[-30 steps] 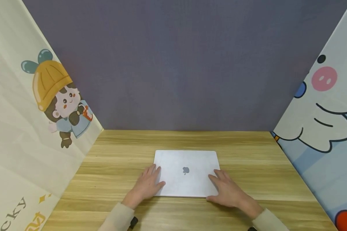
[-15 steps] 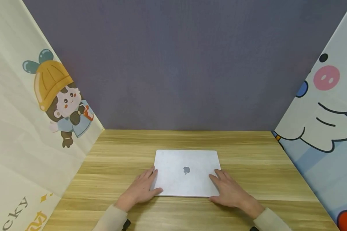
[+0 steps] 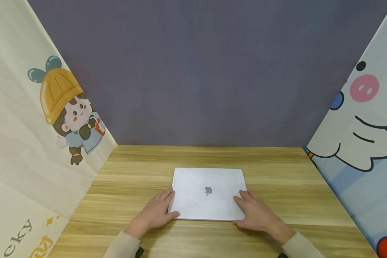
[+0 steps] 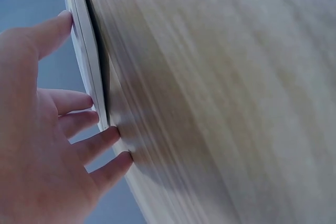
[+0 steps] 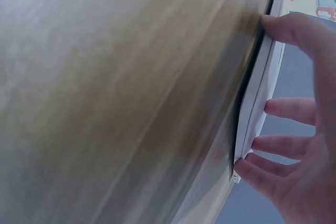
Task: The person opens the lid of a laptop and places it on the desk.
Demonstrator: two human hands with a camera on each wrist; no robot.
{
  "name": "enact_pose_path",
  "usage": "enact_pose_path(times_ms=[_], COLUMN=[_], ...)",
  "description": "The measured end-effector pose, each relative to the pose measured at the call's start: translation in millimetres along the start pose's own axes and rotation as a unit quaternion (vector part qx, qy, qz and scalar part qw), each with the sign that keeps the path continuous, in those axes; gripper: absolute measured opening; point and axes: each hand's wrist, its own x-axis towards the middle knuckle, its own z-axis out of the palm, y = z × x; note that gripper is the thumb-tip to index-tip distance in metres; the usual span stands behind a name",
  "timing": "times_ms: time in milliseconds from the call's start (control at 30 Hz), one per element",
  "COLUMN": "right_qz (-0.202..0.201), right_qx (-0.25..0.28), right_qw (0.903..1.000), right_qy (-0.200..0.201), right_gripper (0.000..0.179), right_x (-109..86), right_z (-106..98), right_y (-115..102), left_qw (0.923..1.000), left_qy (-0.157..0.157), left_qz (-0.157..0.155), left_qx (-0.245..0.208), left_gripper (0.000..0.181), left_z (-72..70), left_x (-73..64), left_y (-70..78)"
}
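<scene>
A closed silver laptop [image 3: 208,204] lies flat on the wooden table, a dark apple logo on its lid. At its left edge is my left hand [image 3: 154,212], thumb and some fingertips touching it. In the left wrist view, the outstretched fingers [image 4: 100,146] are spread, the lower ones reaching down by the tabletop. My right hand [image 3: 258,215] rests against the laptop's near right corner. From the right wrist, its thumb [image 5: 286,27] shows at the near edge, while the fingers [image 5: 286,146] touch the side. Neither palm covers the lid.
The wooden table [image 3: 132,168] extends around the laptop to a dark grey back panel [image 3: 193,71]. Cartoon-printed sheets stand on both sides: a cream left sheet [image 3: 16,125] and a blue-and-white right sheet [image 3: 358,193].
My left hand has drawn back left and slightly nearer, from lying partly over the lid to the laptop's edge. My right hand and the laptop stay almost where they were.
</scene>
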Motion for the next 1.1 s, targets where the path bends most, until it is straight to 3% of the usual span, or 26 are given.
enact_pose_path(times_ms=[1100], right_qz=[-0.015], right_qx=[-0.041], right_qw=[0.9990], right_qy=[-0.013], right_gripper=[0.080], right_x=[1.4], right_z=[-6.9], right_y=[1.9], left_qw=[1.0000], left_qy=[0.005], left_qz=[0.007], left_qx=[-0.005], left_gripper=[0.085], left_z=[-0.4], left_x=[-2.0], left_y=[-1.7])
